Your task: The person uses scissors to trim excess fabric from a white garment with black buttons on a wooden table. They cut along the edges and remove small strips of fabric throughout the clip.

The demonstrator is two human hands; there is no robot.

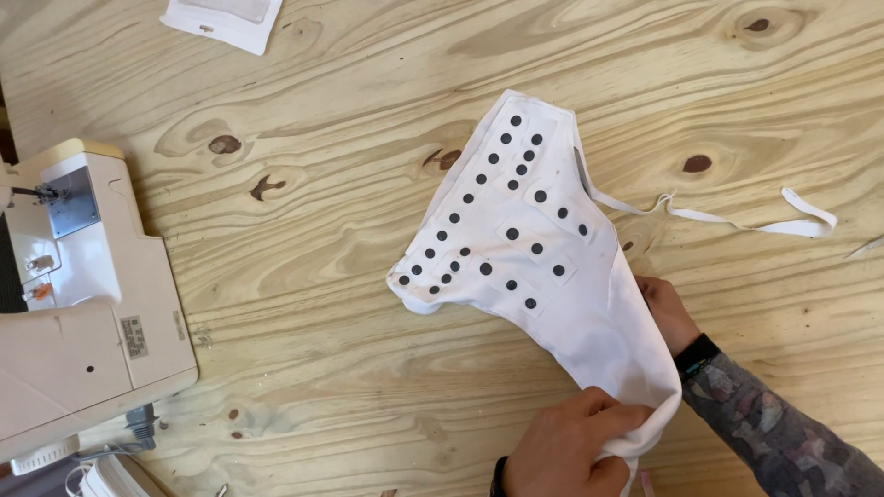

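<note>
White garment [543,267] with black dots flat on plywood table [322,230]; left hand [566,451] pinches lower hem, right hand [668,313] grips side edge. Sewing machine [83,294] at left.

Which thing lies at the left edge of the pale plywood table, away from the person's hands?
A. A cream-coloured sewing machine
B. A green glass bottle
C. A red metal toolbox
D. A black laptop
A: a cream-coloured sewing machine sits at the left edge of the plywood table, while the left hand and right hand grip the white fabric piece with black dots on the right.
</note>
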